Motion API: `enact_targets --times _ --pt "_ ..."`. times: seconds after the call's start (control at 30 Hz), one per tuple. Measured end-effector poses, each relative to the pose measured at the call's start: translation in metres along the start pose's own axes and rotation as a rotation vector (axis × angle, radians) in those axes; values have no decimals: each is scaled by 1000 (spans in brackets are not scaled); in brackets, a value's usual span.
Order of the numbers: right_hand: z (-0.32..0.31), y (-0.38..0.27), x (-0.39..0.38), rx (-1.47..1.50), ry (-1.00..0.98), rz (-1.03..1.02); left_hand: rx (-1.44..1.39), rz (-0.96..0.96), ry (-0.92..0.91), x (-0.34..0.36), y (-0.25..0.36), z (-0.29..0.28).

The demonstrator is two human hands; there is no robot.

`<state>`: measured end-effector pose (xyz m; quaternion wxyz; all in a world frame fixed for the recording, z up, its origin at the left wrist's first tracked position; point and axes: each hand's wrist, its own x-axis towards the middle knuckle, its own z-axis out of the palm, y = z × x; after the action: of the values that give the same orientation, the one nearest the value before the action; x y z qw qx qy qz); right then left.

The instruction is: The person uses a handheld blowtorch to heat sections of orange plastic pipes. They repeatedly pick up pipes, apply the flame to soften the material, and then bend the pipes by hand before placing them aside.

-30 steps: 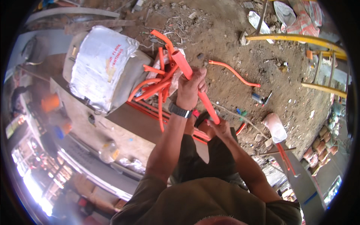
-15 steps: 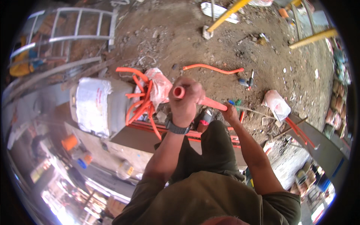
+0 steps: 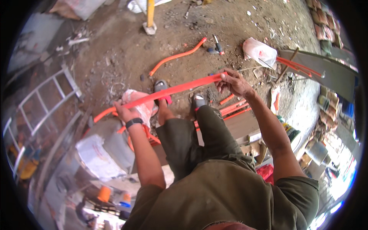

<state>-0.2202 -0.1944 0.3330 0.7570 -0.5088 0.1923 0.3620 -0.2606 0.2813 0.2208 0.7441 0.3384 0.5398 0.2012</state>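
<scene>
An orange plastic pipe (image 3: 180,87) spans the space in front of me, between my two hands. My left hand (image 3: 126,113), with a dark watch on its wrist, is closed around the pipe near its left end. My right hand (image 3: 234,82) grips the other end between thumb and fingers. Beneath the left hand, bent orange pipes (image 3: 148,134) lie beside a pinkish plastic bag (image 3: 142,108), partly hidden by the arm and held pipe. A separate curved orange pipe (image 3: 177,57) rests on the dirt beyond.
Near the curved pipe lies what looks like a small gas torch (image 3: 217,49). A white sack (image 3: 259,53) sits at the right, with thin orange pipes (image 3: 297,66) beside it. At the left stands a metal ladder (image 3: 48,99); a yellow post (image 3: 150,15) rises at the far side.
The pipe has swung from pointing up toward me to lying across. My left hand has moved left and down, my right hand slightly up. My view has turned and shifted.
</scene>
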Motion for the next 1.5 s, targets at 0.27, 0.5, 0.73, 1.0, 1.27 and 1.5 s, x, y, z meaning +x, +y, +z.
enact_targets --times 0.27,0.5,0.73,1.0,1.27,1.5 --pt "-40 47 37 -156 723 59 1578 103 -946 50 -19 35" --pt "-63 150 93 -110 852 191 2211 286 -1760 49 -51 94" --pt "-97 210 143 -72 766 164 2165 212 -1892 95 -195 93" --pt "-208 280 202 -158 777 149 2392 561 -1906 137 -342 106" --pt "-279 330 263 -61 802 39 2410 405 -1807 161 -437 133" --pt "-308 344 301 -1071 747 212 2001 1119 -1526 195 -464 149"
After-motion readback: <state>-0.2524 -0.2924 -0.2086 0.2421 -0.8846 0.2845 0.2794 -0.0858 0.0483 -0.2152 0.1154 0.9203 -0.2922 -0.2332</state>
